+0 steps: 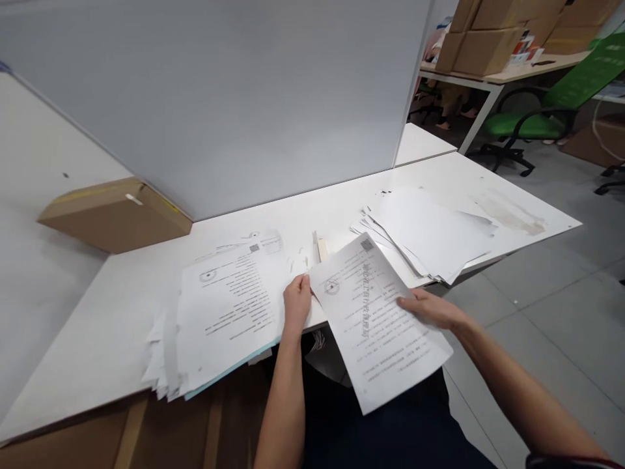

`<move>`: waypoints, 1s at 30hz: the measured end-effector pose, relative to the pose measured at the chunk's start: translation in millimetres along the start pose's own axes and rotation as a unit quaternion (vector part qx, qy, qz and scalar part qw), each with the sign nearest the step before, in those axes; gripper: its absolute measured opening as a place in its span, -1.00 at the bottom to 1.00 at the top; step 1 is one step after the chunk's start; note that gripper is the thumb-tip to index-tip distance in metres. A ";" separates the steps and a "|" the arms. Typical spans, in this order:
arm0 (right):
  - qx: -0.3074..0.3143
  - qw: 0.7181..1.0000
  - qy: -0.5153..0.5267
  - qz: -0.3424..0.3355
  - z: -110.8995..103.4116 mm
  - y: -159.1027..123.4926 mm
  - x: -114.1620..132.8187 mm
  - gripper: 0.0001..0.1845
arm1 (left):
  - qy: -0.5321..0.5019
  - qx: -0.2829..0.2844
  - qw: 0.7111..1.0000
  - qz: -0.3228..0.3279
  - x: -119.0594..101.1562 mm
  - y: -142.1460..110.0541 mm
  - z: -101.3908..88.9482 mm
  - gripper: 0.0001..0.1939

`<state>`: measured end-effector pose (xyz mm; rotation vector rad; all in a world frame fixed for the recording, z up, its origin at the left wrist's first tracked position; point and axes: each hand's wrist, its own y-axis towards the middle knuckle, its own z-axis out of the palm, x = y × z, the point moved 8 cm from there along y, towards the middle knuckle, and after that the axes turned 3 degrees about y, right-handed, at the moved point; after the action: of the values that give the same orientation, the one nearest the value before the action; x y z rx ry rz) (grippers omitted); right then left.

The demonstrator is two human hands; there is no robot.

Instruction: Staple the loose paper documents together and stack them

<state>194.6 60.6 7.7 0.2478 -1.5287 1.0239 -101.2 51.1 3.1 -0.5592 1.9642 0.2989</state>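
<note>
Both hands grip a printed sheet at lower centre

A grey panel (263, 98) fills most of the upper frame, rising behind a white table (97, 339) that spans the frame from lower left to centre right. At the upper right stands a green office chair (527, 127). A brown cardboard box (122, 218) sits at left, beside the panel's lower left edge.

At centre left lies a printed paper pile (234, 293), its top page bearing a round star seal; a light-blue edge (233, 367) shows beneath. Right of centre, a blank-topped paper pile (434, 228) lies with its layers fanned.

The printed sheet (378, 326), with 1 seal and 1 QR code, tilts across the table's front edge, between the 2 piles. The left hand (297, 303) pinches its left edge; the right hand (432, 307) clasps its right edge, thumb on top. Just beyond the sheet's top lies a small cream block (322, 250).
</note>
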 end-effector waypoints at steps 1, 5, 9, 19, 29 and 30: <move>-0.013 0.999 0.048 0.011 3.8 0.9 -15.8 -0.56 | 0.052 0.000 0.999 0.014 -0.3 -0.5 3.3 -0.72; -0.031 0.988 0.149 0.030 17.3 -3.8 -44.7 -0.58 | 0.129 -0.010 0.990 0.058 -9.2 -2.7 11.8 -0.60; -0.054 0.983 0.170 0.049 13.8 -9.6 -51.0 -0.61 | 0.160 -0.020 0.983 0.092 -16.1 -3.4 16.5 -0.59; -0.059 0.975 0.208 0.058 5.5 -9.2 -56.1 -0.64 | 0.204 -0.003 0.970 0.134 -31.1 -7.3 26.1 -0.51; -0.077 0.974 0.204 0.061 4.4 -1.9 -58.1 -0.63 | 0.317 0.025 0.940 0.123 -27.8 -3.4 36.9 -0.44; -0.077 0.974 0.204 0.059 4.8 -1.3 -57.7 -0.63 | 0.327 0.024 0.936 0.125 -26.9 -3.4 37.7 -0.44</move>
<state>207.0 34.0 -42.3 -0.1585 -1.2468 0.9731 -60.3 71.6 10.6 -0.4011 2.6917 0.2372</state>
